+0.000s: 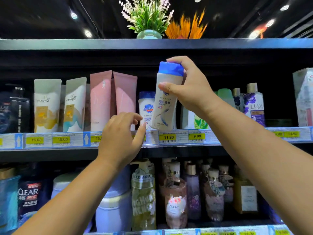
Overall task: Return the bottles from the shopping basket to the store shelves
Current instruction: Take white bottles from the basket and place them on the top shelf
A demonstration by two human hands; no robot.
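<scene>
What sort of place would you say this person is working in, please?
Most likely a shop's toiletries aisle: yellow price tags line the shelf edge, Pantene tubes stand in rows, and the right hand holds a blue-capped bottle.

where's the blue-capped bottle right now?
Head view, centre: the blue-capped bottle is in the right hand, tilted, before the middle shelf, beside its shelved twin and above the 11.90 tag.

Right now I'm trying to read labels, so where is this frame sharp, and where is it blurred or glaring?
Head view: the 11.90 price tag and the bottle in the right hand read fairly clearly; the dark bottle far left is smeared, the top shelf bows from the wide lens, ceiling lamps flare.
</scene>
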